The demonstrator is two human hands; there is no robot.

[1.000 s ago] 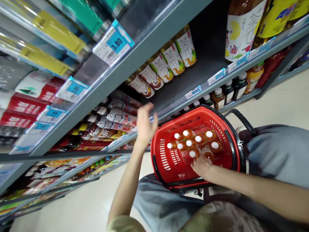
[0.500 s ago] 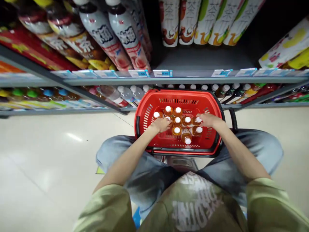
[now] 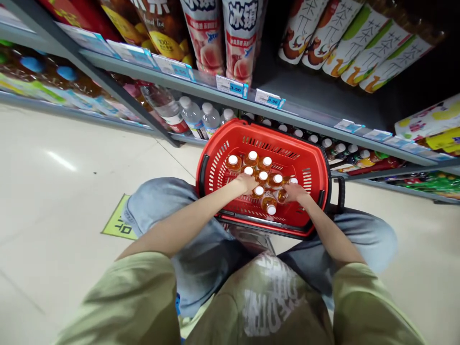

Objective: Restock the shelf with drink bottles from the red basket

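Observation:
A red plastic basket (image 3: 316, 163) sits on the floor between my knees and holds several small amber bottles with white caps (image 3: 233, 163). Both hands reach down into it. My left hand (image 3: 246, 183) rests on the bottles at the middle, its fingers curled over one of them. My right hand (image 3: 295, 191) lies on the bottles at the right side, fingers bent around a bottle there. What each grips exactly is partly hidden by the hand itself.
Grey shelves (image 3: 309, 117) run in front of the basket, with big tea bottles (image 3: 233, 38) above and water bottles (image 3: 192, 115) below. Price tags (image 3: 235, 87) line the shelf edge. A yellow-green floor sticker (image 3: 117, 223) lies at left.
My left hand came down from the shelf into the basket. My right hand slid toward the middle of the bottles. The view tilted down and leftward.

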